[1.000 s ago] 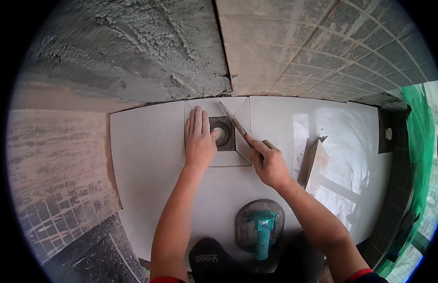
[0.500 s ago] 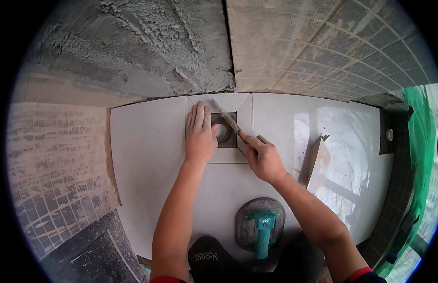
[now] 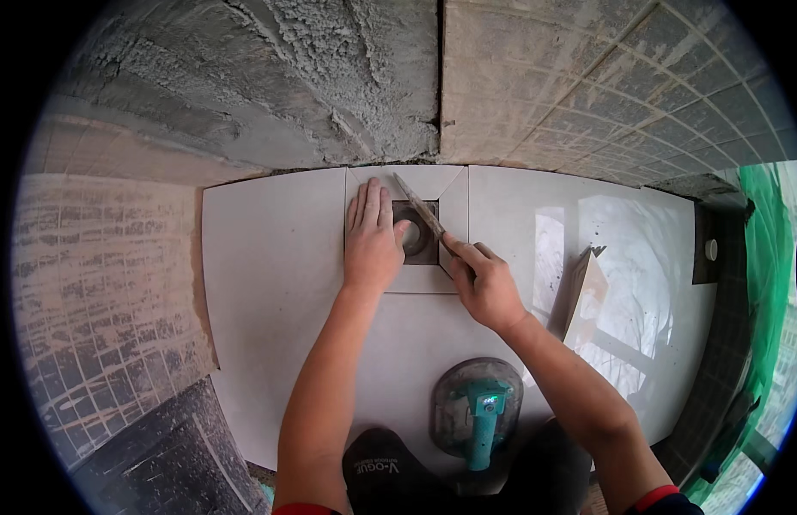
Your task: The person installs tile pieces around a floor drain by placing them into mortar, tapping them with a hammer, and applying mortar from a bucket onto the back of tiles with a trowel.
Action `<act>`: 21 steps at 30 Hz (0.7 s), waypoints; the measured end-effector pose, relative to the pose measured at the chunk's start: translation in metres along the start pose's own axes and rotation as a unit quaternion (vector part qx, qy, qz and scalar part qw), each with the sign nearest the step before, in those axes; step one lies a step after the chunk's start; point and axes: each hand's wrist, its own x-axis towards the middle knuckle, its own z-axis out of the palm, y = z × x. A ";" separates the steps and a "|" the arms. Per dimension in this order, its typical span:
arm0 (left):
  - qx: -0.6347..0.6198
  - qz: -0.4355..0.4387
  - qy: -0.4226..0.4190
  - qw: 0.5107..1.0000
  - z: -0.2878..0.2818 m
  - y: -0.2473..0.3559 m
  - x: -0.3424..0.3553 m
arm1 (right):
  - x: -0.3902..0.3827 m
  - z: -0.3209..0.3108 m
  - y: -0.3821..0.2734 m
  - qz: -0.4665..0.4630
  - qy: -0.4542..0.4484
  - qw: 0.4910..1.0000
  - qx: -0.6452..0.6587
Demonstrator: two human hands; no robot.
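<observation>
My left hand (image 3: 374, 240) lies flat with its fingers stretched out on the pale tile pieces along the left side of a square floor opening. Its thumb reaches over the edge of that dark opening (image 3: 426, 254), in which a round drain hole shows. My right hand (image 3: 487, 281) is closed around the handle of a narrow pointed trowel (image 3: 416, 202). The blade slants up and left across the opening, and its tip is over the mitred tile strip (image 3: 420, 178) at the far side. Whether the tip touches the tile I cannot tell.
A teal tile vibrator with a suction pad (image 3: 479, 425) stands on the large pale floor tile (image 3: 270, 283) near my knees. To the right lies a tile offcut (image 3: 585, 300). Rough mortar (image 3: 270, 94) and tiled walls (image 3: 98, 283) border the floor; green netting (image 3: 763, 249) hangs at far right.
The view has shifted slightly, so the floor and opening sit a little further right. My left hand stays flat on the tile, and the trowel keeps nearly the same slant over the opening.
</observation>
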 end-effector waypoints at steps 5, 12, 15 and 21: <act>0.010 -0.017 -0.033 0.999 -0.003 0.003 -0.003 | -0.009 -0.005 -0.002 0.012 0.011 1.000 -0.003; 0.036 -0.019 -0.040 0.998 -0.002 0.023 0.000 | -0.017 -0.014 0.005 0.023 0.020 1.000 -0.005; 0.028 -0.022 -0.041 0.999 0.000 0.022 0.001 | -0.015 -0.013 0.007 0.036 0.017 0.999 -0.005; 0.036 -0.020 -0.067 0.997 -0.006 0.019 -0.001 | -0.027 -0.014 0.005 0.030 0.077 0.996 0.022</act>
